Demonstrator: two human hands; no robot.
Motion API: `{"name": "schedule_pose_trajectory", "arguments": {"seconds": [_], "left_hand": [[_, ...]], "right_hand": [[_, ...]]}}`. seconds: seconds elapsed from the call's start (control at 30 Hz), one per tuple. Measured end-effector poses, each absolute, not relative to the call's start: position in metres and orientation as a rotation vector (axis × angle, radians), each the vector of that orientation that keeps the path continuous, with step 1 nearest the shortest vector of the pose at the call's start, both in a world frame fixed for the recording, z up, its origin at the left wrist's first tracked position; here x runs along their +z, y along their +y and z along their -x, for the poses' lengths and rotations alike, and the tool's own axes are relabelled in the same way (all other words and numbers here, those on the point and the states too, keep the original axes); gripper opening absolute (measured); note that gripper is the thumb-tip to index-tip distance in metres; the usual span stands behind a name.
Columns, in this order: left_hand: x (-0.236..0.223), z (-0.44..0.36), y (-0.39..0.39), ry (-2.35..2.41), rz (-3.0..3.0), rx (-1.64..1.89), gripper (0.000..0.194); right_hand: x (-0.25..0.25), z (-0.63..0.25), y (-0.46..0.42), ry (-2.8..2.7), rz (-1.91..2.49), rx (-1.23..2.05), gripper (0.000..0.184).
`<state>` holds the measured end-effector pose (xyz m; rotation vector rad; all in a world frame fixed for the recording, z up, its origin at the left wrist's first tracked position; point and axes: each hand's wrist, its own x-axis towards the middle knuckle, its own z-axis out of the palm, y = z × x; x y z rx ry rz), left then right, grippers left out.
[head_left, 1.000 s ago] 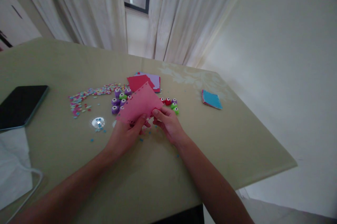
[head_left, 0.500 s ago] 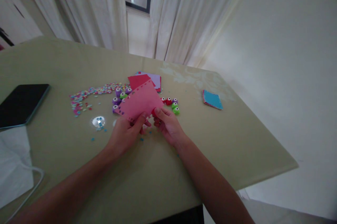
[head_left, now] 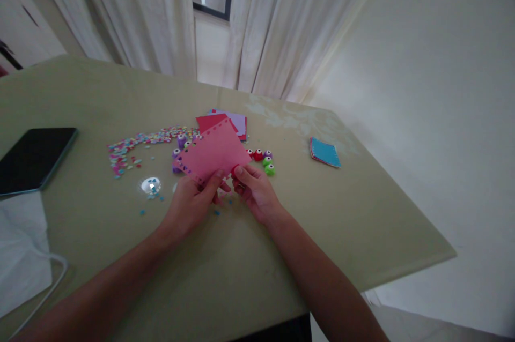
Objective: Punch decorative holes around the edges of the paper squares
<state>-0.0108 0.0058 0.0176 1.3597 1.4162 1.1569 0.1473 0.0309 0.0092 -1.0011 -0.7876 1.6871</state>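
My left hand (head_left: 197, 192) is closed on a pink sheet of paper (head_left: 217, 151), thumb on top near its lower edge. Small punched holes run along the sheet's left and upper edges. At the sheet's lower right edge, my right hand (head_left: 257, 192) pinches a small red paper punch (head_left: 235, 171), partly hidden by the fingers. Behind the sheet stand more little punches with eye shapes: purple ones (head_left: 182, 140) at the left, and a red one (head_left: 258, 155) and green ones (head_left: 269, 169) at the right.
Colourful paper confetti (head_left: 137, 141) lies in a curved band at the left. Red and lilac sheets (head_left: 239, 123) lie behind. A blue-topped paper stack (head_left: 325, 153) is at the right; a black tablet (head_left: 36, 160) and a white cloth-like sheet with a cord (head_left: 24, 251) are at the left.
The pink sheet has tilted and shifted slightly up and left, covering more of the purple punches. Both hands keep their holds, almost in the same place.
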Motion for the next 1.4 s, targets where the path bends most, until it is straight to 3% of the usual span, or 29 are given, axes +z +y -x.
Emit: {"name": "schedule_pose_trajectory", "arguments": {"seconds": [1.1,1.4], "left_hand": [[0.017,0.008,0.005,1.337,-1.36,1.191,0.037],[0.014,0.008,0.006,1.346,-1.315,1.204,0.042]], "right_hand": [[0.003,-0.139,0.031,-0.892,1.066,1.53,0.053],[0.009,-0.149,0.033,-0.917,1.002,1.44,0.042]]}}
